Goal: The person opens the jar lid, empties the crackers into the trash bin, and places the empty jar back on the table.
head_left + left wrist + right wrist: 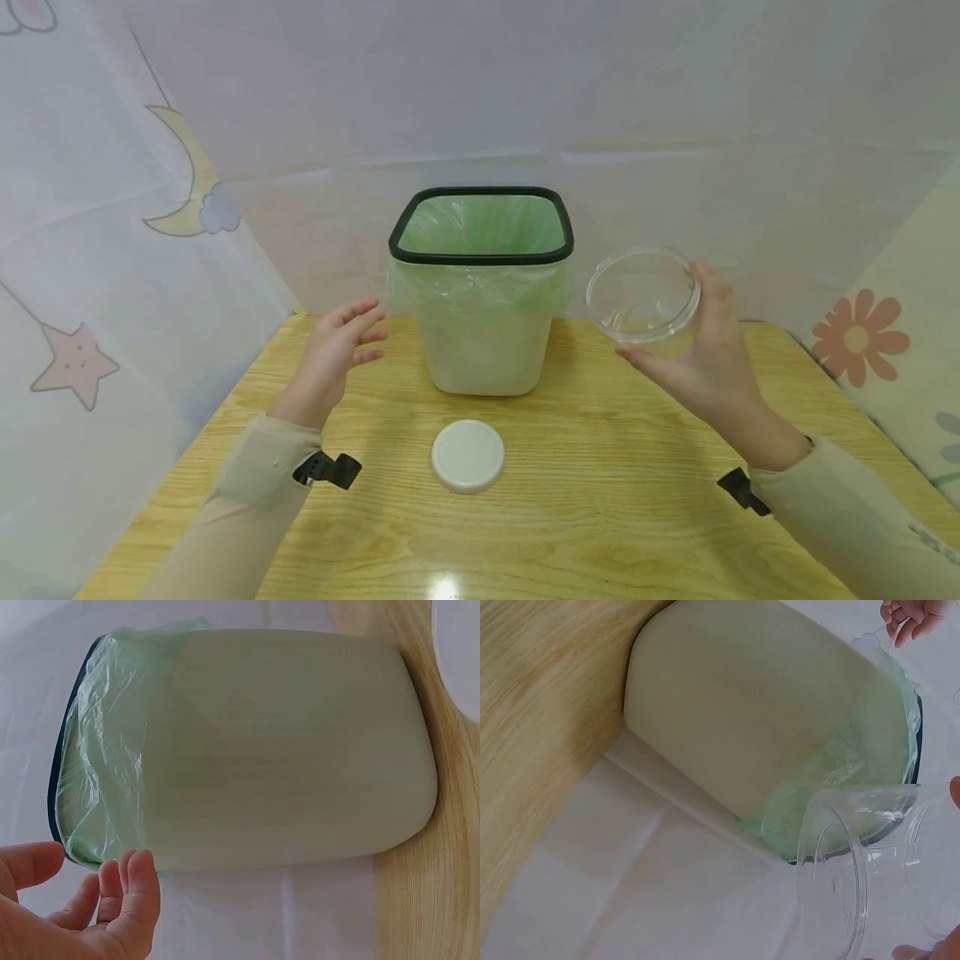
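My right hand (712,354) grips a clear plastic jar (643,296) by its side, raised to the right of the bin. The jar looks see-through with nothing inside, and in the right wrist view its ribbed base end (832,877) overlaps the bin's lower corner. To the left of the bin my left hand (337,346) hovers with fingers loosely spread, holding nothing. Between them stands a pale bin (487,350) with a black rim (480,259) and a green plastic liner (487,225) folded over the edge. A white round lid (468,455) lies flat on the table in front of it.
The wooden table (600,500) carries the bin near its back edge. Behind and at both sides hang pale printed cloth sheets (675,100), with a moon, a star and flowers on them. A dark strap (330,471) circles each wrist.
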`<state>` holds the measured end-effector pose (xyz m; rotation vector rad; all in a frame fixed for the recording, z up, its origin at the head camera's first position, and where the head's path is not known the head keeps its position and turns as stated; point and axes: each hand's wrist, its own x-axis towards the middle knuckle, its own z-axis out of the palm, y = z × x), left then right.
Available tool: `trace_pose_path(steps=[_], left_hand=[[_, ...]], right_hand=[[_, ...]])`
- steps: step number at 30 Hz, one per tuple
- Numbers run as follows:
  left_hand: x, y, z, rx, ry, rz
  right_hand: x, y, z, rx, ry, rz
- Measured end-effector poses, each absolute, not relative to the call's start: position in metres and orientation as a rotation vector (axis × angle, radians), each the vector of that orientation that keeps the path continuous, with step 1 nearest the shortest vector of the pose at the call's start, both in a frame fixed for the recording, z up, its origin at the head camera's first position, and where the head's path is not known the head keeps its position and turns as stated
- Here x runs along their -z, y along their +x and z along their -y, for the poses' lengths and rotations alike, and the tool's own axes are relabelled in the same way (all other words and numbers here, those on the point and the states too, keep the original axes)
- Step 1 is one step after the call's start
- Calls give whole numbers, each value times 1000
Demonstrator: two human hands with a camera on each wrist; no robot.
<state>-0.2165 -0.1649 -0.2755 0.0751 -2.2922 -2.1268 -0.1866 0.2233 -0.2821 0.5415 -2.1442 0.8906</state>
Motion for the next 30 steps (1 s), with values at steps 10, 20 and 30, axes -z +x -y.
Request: trace_pose_path(steps=[10,20,30], left_hand=[[282,-212,165,2125,97,2301],[286,-208,165,2123,97,2305],[291,-206,166,2113,104,2317]], right_hand=[[290,-181,-220,-966,515,2181],[294,-177,-219,-1054,500,2200],[299,-174,-218,-1117,459,2229]])
